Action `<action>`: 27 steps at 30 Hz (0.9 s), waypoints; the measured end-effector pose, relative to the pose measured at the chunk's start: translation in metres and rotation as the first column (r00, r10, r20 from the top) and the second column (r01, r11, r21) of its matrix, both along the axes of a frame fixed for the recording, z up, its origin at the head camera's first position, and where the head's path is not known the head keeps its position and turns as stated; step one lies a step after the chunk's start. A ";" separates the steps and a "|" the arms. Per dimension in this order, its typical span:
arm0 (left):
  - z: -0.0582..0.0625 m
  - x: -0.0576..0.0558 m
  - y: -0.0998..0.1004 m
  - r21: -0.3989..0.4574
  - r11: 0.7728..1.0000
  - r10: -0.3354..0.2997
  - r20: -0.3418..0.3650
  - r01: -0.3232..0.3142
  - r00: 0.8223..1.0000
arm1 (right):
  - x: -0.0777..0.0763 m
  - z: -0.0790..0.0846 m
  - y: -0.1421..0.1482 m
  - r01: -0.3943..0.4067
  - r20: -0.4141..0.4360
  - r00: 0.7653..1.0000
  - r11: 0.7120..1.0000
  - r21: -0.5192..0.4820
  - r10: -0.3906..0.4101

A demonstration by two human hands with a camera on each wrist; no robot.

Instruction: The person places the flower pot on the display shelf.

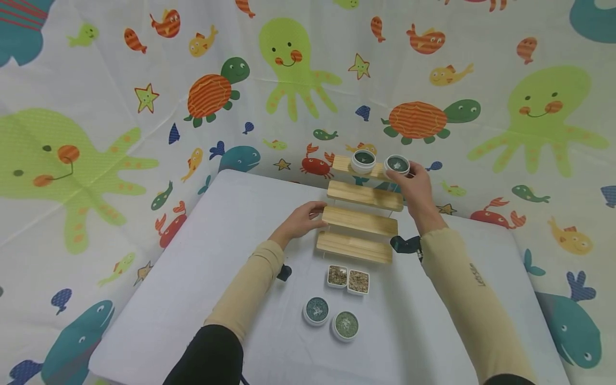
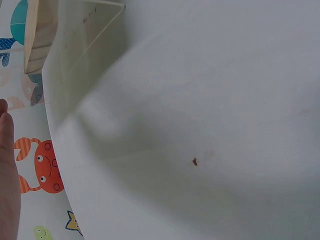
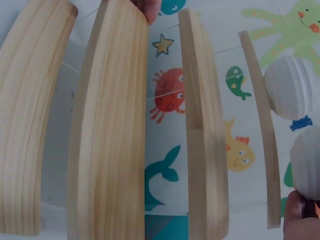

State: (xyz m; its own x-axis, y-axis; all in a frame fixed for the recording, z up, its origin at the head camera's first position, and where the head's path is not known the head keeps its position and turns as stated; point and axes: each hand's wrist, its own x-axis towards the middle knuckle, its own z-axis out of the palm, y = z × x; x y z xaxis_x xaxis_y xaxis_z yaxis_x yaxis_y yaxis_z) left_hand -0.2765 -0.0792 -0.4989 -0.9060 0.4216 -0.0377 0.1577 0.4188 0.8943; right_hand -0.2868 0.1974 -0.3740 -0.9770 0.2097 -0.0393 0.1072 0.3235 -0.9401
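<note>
A tiered rack with several pale wooden shelves point(image 1: 360, 221) stands at the table's far side. My left hand point(image 1: 303, 219) grips the left end of its second-lowest shelf; its fingertips point(image 3: 152, 10) show at that shelf's end in the right wrist view. At the right end of the top shelf, my right hand point(image 1: 417, 187) holds a small white round pot point(image 1: 397, 164) with dark green contents. A similar white pot point(image 1: 363, 161) sits beside it on the same shelf. In the left wrist view, only part of the left hand point(image 2: 7, 175) appears at the edge.
Two small white square dishes point(image 1: 358, 282) with brown bits stand in front of the rack. Nearer me are two more round white pots, one bluish green point(image 1: 316, 310), one lighter green point(image 1: 345, 325). A sea-animal patterned curtain point(image 1: 308, 133) hangs behind the white table point(image 1: 183, 289).
</note>
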 end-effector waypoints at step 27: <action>-0.002 0.000 -0.001 -0.001 1.000 -0.001 -0.018 0.001 1.000 | -0.007 -0.005 -0.005 0.016 -0.065 0.998 0.978 0.210 -0.003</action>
State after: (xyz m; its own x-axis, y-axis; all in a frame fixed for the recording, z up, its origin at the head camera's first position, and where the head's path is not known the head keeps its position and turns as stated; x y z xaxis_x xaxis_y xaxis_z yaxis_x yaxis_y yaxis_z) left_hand -0.2769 -0.0797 -0.5005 -0.9060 0.4227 -0.0214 0.1746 0.4193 0.8909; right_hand -0.2940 0.1924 -0.3790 -0.9739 0.2160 0.0694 0.0530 0.5140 -0.8561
